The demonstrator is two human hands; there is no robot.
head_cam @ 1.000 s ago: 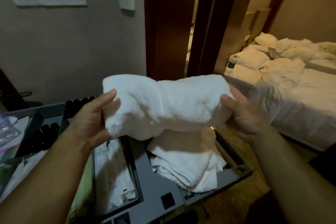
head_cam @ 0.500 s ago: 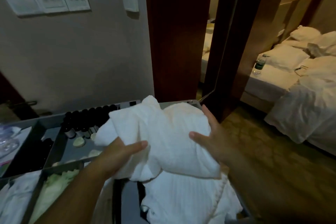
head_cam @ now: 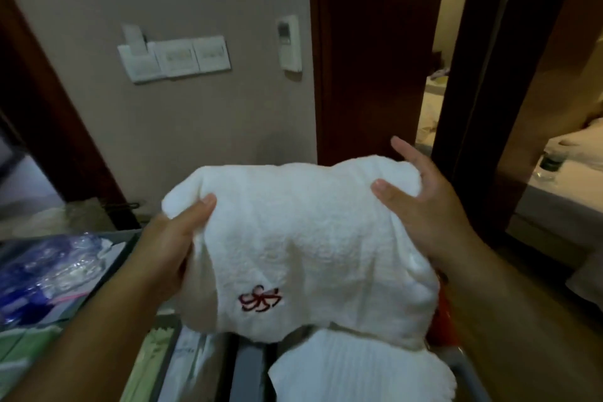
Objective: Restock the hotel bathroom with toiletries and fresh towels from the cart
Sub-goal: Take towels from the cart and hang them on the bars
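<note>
Left hand (head_cam: 166, 248) gripped the left end of the white terry towel (head_cam: 310, 238), thumb on top, fingers hidden under it. Right hand (head_cam: 430, 206) held the right end more loosely, with the thumb on the near face, fingers spread behind the far edge and one sticking up free. Towel was bunched and held in the air above the grey plastic cart tray (head_cam: 251, 369), over a folded white ribbed towel (head_cam: 352, 369). Likely risk: the loose right grip lets the bundle unfold or slip. The sagging near edge with the red stitched logo (head_cam: 260, 298) could then drag into the tray or drop onto the brown floor (head_cam: 522, 352) at right and get dirty.
</note>
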